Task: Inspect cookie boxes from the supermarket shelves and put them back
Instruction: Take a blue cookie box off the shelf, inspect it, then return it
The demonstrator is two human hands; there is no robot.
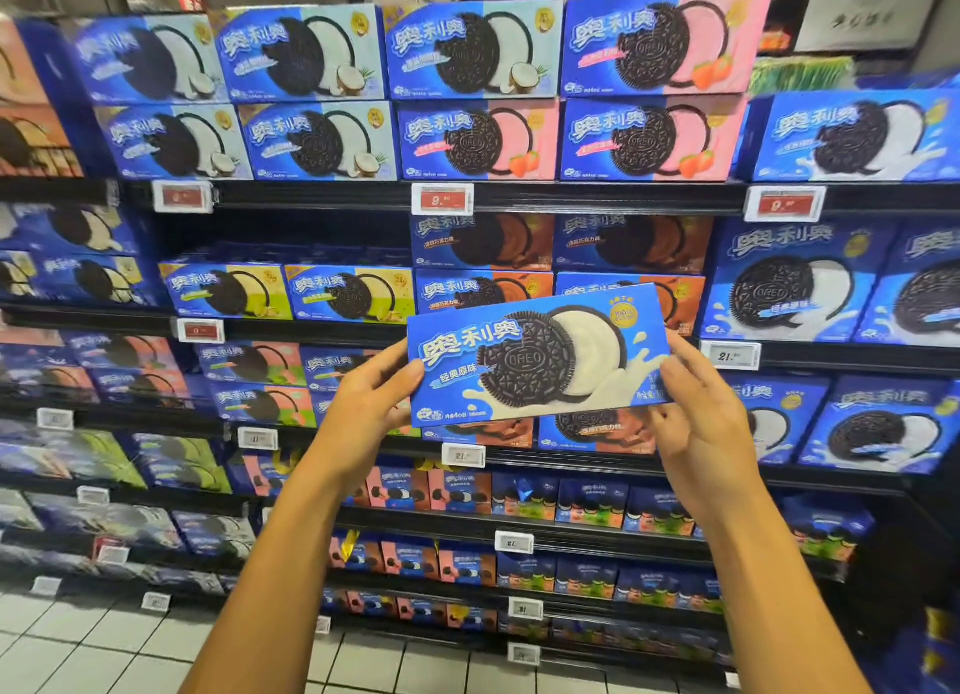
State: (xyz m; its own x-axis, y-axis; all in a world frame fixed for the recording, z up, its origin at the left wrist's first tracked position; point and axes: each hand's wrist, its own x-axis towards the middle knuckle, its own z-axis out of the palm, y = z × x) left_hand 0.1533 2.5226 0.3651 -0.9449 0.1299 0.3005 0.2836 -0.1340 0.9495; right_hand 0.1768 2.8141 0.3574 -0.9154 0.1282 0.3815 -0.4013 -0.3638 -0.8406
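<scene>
Blue cookie box [537, 358] is off the shelf, held up w/ front facing the camera. Left hand [371, 400] pinches its left end, right hand [698, 423] fingers curl round its right end. Inspection looks underway; putting it back on the shelves [597, 200] beyond the fingers remains.

I hold one blue cookie box [537, 361] up between my two hands, my left hand [371, 407] at one end and my right hand [698, 423] at the other. Behind it the top shelf [571, 197] carries two stacked rows of boxes: four coconut boxes [306, 51], three pink strawberry boxes [660, 44], and two more at the left too blurred to name. I can count eight shelf levels. The three nearest red price tags [442, 199] sit on that top shelf edge.
</scene>
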